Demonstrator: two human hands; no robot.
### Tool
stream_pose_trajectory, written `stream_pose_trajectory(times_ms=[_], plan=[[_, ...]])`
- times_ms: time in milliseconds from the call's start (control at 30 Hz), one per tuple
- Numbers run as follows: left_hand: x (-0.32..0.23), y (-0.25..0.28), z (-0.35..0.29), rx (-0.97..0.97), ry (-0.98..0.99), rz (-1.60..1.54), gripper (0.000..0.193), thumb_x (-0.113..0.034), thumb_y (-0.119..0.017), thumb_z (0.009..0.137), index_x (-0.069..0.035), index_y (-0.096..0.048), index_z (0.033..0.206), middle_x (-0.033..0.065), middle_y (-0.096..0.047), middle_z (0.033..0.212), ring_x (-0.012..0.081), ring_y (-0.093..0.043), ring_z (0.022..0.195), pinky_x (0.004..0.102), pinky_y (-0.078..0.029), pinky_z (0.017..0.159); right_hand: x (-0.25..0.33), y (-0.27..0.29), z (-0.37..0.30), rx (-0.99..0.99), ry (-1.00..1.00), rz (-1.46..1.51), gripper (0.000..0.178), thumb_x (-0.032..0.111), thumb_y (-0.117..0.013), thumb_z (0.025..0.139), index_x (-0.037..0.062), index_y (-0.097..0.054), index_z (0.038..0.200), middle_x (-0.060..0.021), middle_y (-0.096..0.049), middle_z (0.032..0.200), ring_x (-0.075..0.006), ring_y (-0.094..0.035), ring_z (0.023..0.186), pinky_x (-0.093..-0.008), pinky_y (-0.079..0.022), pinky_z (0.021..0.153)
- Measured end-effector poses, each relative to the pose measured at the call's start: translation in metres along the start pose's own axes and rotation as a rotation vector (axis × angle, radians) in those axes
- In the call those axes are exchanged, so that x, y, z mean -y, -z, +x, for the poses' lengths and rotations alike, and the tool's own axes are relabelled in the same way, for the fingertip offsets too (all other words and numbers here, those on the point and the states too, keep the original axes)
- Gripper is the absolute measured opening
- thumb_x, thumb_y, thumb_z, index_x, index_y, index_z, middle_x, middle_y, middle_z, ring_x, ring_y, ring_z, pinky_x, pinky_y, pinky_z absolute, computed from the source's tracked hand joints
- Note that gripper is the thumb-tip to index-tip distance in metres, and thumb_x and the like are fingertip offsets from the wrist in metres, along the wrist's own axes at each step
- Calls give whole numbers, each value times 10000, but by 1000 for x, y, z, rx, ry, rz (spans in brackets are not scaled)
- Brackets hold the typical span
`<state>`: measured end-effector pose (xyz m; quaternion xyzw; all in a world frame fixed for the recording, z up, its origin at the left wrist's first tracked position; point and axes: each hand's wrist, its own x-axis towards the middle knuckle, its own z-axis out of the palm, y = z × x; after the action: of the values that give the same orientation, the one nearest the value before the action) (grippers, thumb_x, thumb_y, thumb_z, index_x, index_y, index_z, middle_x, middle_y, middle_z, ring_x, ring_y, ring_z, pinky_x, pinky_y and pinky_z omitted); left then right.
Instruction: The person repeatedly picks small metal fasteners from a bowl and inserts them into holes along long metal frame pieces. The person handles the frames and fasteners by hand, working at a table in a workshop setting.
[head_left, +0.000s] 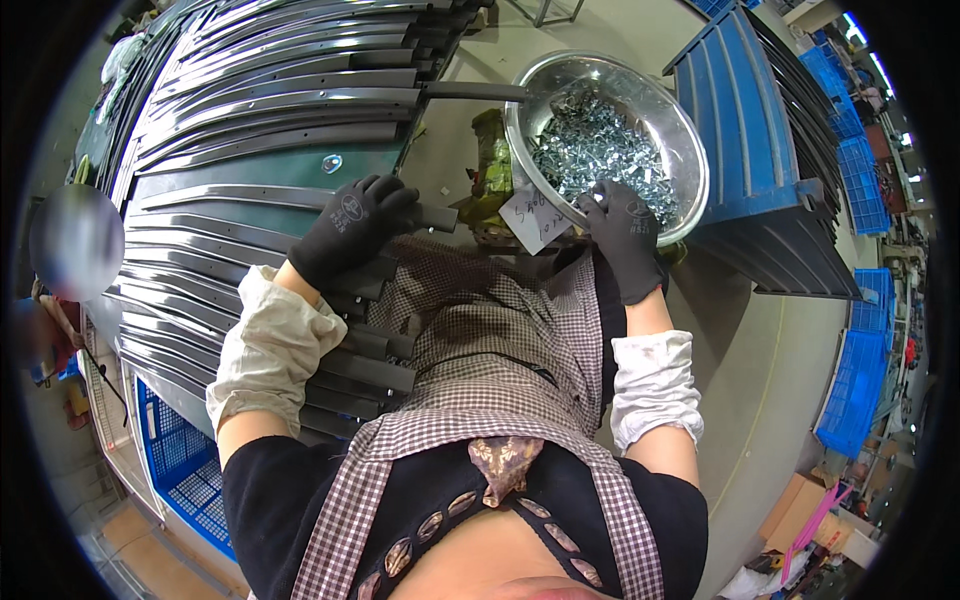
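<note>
My left hand (pixel 355 222), in a black work glove, is closed around a long dark metal strip (pixel 437 217) near its right end. This strip lies on the green tabletop (pixel 285 178) among several like it. My right hand (pixel 625 232), gloved the same, is at the near rim of a large shiny metal bowl (pixel 690 135). Its thumb and fingers are pinched together, and a bright speck shows at their tips; what they hold is too small to make out. Many small silvery metal pieces (pixel 595 135) fill the bowl.
More dark strips (pixel 290 105) cover the table's far part, one jutting to the bowl. A paper with handwriting (pixel 535 220) hangs near the bowl. A blue ribbed container (pixel 735 110) stands right. A blue plastic crate (pixel 190 480) sits lower left. Another person is at the left edge.
</note>
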<state>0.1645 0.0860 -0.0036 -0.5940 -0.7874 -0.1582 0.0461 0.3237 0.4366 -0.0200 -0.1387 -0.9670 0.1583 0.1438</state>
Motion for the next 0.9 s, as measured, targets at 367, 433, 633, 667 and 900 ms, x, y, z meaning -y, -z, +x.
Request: stream_pose_trajectory(times_ms=[367, 433, 633, 667, 900], plan=[[-52, 56, -27, 204, -15, -173, 464, -185, -746, 754, -83, -603, 1183, 114, -600, 980, 323, -645, 773, 414, -531, 640, -42, -12, 16, 104, -211, 101, 331, 350, -685, 864, 32, -700, 954, -139, -700, 858, -302, -676, 790, -422, -526, 702], [-64, 59, -45, 244, 17, -178, 450, -201, -735, 759, -91, -609, 1177, 98, -602, 959, 307, -645, 785, 406, -524, 637, -48, -7, 16, 64, -284, 372, 331, 328, -703, 858, 6, -709, 935, -106, -690, 773, -249, -653, 700, -388, -510, 655], [-53, 70, -52, 143, -106, -389, 290, -244, -760, 741, -85, -707, 977, 72, -631, 868, 289, -623, 774, 418, -490, 708, -63, 6, 12, 19, -444, 745, 244, 173, -727, 867, -40, -684, 978, -22, -674, 862, -104, -583, 791, -277, -466, 738], [-50, 77, -44, 181, 0, -361, 220, -232, -760, 761, -90, -719, 923, 88, -637, 860, 311, -620, 799, 427, -482, 738, -71, 4, 11, 46, -415, 751, 236, 177, -731, 865, -29, -682, 967, -17, -666, 862, -103, -576, 790, -277, -462, 740], [73, 39, -16, -213, 356, 289, 434, -208, -722, 837, -95, -628, 1246, 135, -640, 1217, 363, -595, 1112, 461, -451, 970, -56, 4, 7, -15, -450, 978, 151, 92, -711, 878, 11, -680, 1003, 24, -610, 822, -72, -537, 722, -240, -438, 682]])
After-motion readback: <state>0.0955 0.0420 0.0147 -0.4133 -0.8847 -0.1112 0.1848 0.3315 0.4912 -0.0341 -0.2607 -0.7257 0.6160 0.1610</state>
